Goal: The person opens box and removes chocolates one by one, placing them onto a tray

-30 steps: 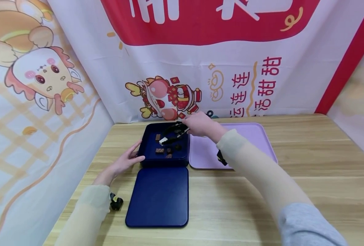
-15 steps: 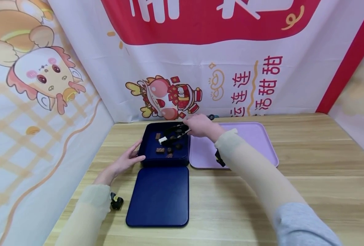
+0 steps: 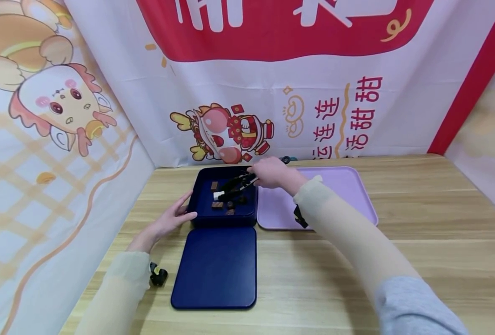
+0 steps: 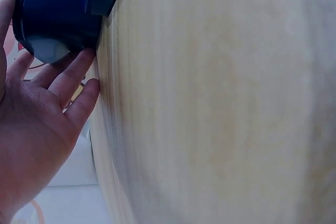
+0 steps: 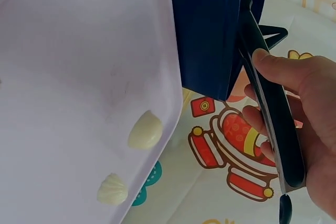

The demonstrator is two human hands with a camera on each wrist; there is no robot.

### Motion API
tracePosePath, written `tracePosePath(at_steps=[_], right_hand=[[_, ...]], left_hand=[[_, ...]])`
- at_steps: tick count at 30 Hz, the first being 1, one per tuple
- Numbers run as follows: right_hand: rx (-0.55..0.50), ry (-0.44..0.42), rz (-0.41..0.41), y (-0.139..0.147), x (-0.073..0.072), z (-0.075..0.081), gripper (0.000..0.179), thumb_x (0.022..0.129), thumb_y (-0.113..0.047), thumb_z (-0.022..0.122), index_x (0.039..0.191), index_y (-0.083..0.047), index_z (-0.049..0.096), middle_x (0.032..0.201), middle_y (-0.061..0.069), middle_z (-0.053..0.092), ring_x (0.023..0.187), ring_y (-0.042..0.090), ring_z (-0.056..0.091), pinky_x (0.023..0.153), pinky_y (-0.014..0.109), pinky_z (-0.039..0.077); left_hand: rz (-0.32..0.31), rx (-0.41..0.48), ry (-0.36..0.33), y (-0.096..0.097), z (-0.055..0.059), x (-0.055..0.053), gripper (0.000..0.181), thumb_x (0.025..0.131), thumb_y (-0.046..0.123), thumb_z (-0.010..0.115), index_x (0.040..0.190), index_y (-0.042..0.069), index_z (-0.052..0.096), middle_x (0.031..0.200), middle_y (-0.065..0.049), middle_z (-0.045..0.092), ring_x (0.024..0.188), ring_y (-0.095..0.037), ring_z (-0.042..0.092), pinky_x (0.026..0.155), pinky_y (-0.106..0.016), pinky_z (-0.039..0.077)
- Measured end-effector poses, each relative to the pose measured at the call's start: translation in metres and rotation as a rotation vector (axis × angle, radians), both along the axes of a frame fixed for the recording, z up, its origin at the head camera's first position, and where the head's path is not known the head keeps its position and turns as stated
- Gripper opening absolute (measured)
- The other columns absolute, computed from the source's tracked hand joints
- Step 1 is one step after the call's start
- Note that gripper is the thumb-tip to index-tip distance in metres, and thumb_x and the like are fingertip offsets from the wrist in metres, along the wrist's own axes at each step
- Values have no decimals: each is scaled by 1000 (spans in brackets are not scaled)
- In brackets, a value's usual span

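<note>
My right hand (image 3: 271, 173) grips black tongs (image 5: 274, 103), thumb on one arm and fingers on the other side. The tongs reach into a dark blue box (image 3: 199, 215). At their tips is a small white piece (image 3: 218, 196), perhaps a white chocolate; I cannot tell whether it is lifted. Brown chocolates (image 3: 217, 205) lie around it on the box floor, some partly behind the tongs. My left hand (image 3: 172, 219) rests against the box's left side. In the left wrist view, the left hand's fairly straight fingers (image 4: 73, 77) touch the box's corner.
A light purple tray (image 3: 348, 195) adjoins the box's right side. Two cream-white chocolates (image 5: 146, 130) lie on it in the right wrist view. The flat blue lid (image 3: 215, 270) lies in front of the box. Printed cloth (image 3: 247, 77) hangs behind the table.
The tong tips and the white piece have shifted slightly left and toward the front of the box. My left hand, the lid and the tray stay where they were.
</note>
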State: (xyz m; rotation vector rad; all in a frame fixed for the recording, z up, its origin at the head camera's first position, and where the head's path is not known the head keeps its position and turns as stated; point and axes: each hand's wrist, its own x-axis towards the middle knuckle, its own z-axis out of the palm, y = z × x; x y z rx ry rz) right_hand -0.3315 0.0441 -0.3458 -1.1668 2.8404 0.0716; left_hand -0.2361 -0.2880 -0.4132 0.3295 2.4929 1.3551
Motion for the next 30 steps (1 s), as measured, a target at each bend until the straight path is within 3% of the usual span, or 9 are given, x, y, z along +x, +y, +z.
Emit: tracePosePath(at_steps=[4, 7, 15, 21, 28, 30], right_hand=[[0, 16, -1, 1, 0, -4, 49, 93, -29, 67, 139, -14, 56, 131, 6, 60, 115, 27, 58, 96, 44, 44], [-18, 19, -13, 4, 0, -7, 49, 93, -30, 67, 139, -14, 56, 130, 5, 61, 114, 26, 58, 97, 44, 44], [-130, 58, 6, 15, 5, 0, 40, 91, -27, 70, 129, -14, 64, 113, 7, 69, 97, 26, 65, 82, 46, 51], [-179, 80, 25, 30, 15, 13, 46, 92, -27, 69, 135, -14, 60, 108, 8, 70, 89, 26, 66, 69, 44, 51], [-192, 142, 34, 58, 31, 23, 47, 91, -28, 70, 133, -9, 61, 126, 11, 63, 109, 29, 61, 85, 46, 49], [-196, 146, 21, 67, 35, 24, 48, 91, -28, 70, 134, -9, 60, 128, 12, 62, 110, 29, 61, 85, 47, 50]], left_hand=[[9, -14, 3, -7, -14, -8, 78, 100, 28, 57, 158, 22, 7, 153, -35, 14, 140, -48, 16, 107, -62, 23], [6, -25, 11, -9, -19, -11, 78, 99, 32, 58, 158, 26, 6, 154, -33, 13, 141, -47, 16, 108, -62, 22], [18, -22, 21, -10, -19, -10, 79, 99, 30, 59, 158, 24, 8, 150, -38, 18, 139, -49, 20, 108, -61, 23], [9, -23, 27, -10, -17, -9, 80, 99, 29, 59, 158, 21, 7, 149, -40, 19, 138, -50, 20, 107, -62, 23], [16, -27, 10, -10, -17, -8, 80, 98, 32, 59, 158, 24, 7, 151, -37, 16, 140, -49, 17, 108, -62, 20], [12, -31, 11, -9, -17, -8, 80, 98, 32, 59, 158, 24, 7, 152, -36, 16, 140, -49, 17, 108, -62, 21]])
